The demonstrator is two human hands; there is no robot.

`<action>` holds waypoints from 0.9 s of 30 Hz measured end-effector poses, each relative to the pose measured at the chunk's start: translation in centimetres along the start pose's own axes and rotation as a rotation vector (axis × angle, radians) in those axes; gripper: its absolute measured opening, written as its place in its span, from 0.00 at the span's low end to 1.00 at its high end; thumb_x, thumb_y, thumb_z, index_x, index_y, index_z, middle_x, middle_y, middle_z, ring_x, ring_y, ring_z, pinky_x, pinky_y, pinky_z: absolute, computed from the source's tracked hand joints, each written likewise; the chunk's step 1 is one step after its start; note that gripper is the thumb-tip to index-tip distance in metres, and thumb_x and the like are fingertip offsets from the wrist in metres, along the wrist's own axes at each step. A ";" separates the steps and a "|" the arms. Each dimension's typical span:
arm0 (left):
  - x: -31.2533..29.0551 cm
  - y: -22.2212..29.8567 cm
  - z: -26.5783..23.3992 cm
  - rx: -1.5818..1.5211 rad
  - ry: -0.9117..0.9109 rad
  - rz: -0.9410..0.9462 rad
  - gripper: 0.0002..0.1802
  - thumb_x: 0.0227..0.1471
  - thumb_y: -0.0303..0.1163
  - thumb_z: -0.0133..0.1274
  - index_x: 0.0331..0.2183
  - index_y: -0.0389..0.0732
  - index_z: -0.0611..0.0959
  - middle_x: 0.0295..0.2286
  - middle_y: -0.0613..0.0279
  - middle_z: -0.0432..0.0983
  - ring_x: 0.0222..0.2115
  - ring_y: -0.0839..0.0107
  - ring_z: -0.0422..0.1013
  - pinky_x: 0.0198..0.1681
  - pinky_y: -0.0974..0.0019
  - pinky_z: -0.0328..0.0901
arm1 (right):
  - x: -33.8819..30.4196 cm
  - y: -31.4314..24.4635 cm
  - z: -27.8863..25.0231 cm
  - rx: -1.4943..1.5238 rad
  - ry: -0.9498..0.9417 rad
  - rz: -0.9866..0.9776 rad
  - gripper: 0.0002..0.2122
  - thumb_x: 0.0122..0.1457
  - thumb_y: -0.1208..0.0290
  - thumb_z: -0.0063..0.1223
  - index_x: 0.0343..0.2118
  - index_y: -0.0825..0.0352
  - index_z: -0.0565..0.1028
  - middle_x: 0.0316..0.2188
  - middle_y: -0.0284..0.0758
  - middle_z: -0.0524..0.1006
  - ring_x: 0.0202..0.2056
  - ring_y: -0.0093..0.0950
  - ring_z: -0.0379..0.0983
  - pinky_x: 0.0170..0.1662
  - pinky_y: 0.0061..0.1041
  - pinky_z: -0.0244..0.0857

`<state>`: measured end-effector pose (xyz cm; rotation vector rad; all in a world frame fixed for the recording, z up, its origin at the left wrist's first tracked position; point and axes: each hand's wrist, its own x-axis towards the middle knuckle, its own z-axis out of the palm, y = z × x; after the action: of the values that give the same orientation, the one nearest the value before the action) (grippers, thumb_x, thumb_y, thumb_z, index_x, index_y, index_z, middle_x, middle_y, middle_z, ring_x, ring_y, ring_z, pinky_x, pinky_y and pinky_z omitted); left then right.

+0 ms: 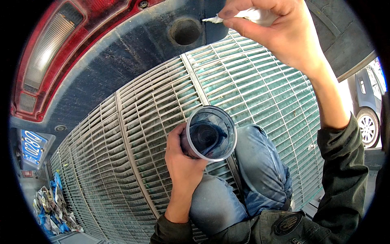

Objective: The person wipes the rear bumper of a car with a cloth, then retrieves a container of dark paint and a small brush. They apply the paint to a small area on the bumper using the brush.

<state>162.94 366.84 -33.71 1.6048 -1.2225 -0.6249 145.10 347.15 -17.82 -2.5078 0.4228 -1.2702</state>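
My left hand [180, 166] is wrapped round a clear plastic cup [233, 126], held above my knees. Dark blue liquid, which looks like paint, lies in the bottom and streaks the cup's inner wall. Up at the top right, my right hand [286, 38] pinches a crumpled white piece of paper or cloth [262, 16]. Its twisted tip points left at the dark blue car body panel [122, 67], close to a round hole [185, 32]. Whether the tip touches the panel I cannot tell.
A red and clear tail light [48, 51] sits in the panel at upper left, above a blue licence plate [33, 147]. Metal floor grating [260, 89] spreads beneath me. Crumpled paper and blue plastic [55, 209] lie heaped at lower left. Another car [367, 101] stands far right.
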 end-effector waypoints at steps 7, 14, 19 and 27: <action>-0.1 0.0 0.0 -0.024 -0.008 0.011 0.41 0.29 0.30 0.74 0.48 0.36 0.74 0.42 0.53 0.75 0.43 0.60 0.74 0.47 0.63 0.68 | -0.1 0.2 0.2 0.001 0.011 0.005 0.05 0.48 0.83 0.60 0.29 0.68 0.80 0.29 0.34 0.80 0.32 0.24 0.76 0.37 0.22 0.69; -0.1 -0.2 0.0 -0.002 -0.004 0.026 0.41 0.29 0.30 0.74 0.48 0.36 0.74 0.42 0.53 0.75 0.43 0.59 0.74 0.47 0.62 0.68 | -0.2 -1.2 0.2 -0.085 0.005 0.003 0.05 0.48 0.82 0.60 0.29 0.68 0.80 0.29 0.34 0.80 0.32 0.24 0.76 0.37 0.22 0.69; -0.2 -0.1 -0.1 0.004 0.002 0.015 0.40 0.29 0.30 0.73 0.48 0.37 0.74 0.42 0.53 0.75 0.43 0.59 0.74 0.47 0.62 0.68 | -0.3 -1.5 0.3 -0.093 0.019 0.026 0.05 0.48 0.83 0.60 0.29 0.69 0.80 0.29 0.34 0.80 0.33 0.23 0.76 0.37 0.22 0.69; -0.2 -0.1 0.0 0.007 0.002 0.025 0.40 0.29 0.30 0.73 0.48 0.37 0.74 0.42 0.53 0.75 0.43 0.59 0.74 0.47 0.63 0.68 | -0.6 -0.4 -0.2 0.033 0.035 -0.016 0.06 0.48 0.85 0.60 0.30 0.69 0.81 0.29 0.34 0.80 0.33 0.22 0.76 0.37 0.21 0.68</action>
<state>162.95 367.03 -33.82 1.5931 -1.2434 -0.6036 144.67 347.76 -17.97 -2.4696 0.3873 -1.3178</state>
